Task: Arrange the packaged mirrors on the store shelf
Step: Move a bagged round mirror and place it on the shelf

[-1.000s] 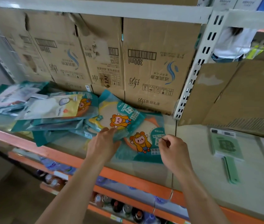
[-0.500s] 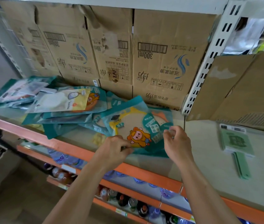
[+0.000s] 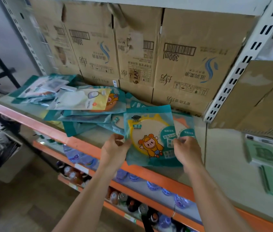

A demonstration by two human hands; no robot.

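A teal packaged mirror [image 3: 150,134] with a yellow round frame and a cartoon figure is held upright over the shelf's front. My left hand [image 3: 114,149] pinches its left edge and my right hand [image 3: 186,150] pinches its right edge. Behind it lies another teal mirror pack [image 3: 185,126], mostly hidden. To the left, a loose pile of mirror packs [image 3: 85,104] lies flat and overlapping on the shelf board [image 3: 219,158], with a further stack [image 3: 40,87] at the far left.
Upside-down cardboard boxes [image 3: 191,64] line the back of the shelf. A white slotted upright [image 3: 239,69] divides the bays. A green hand mirror pack [image 3: 264,158] lies on the right bay. The orange shelf edge [image 3: 149,173] runs in front; bottles [image 3: 132,200] fill the shelf below.
I lifted the yellow-framed mirror pack off the pile and turned it upright, both hands now gripping its side edges. The camera moved closer and to the left.
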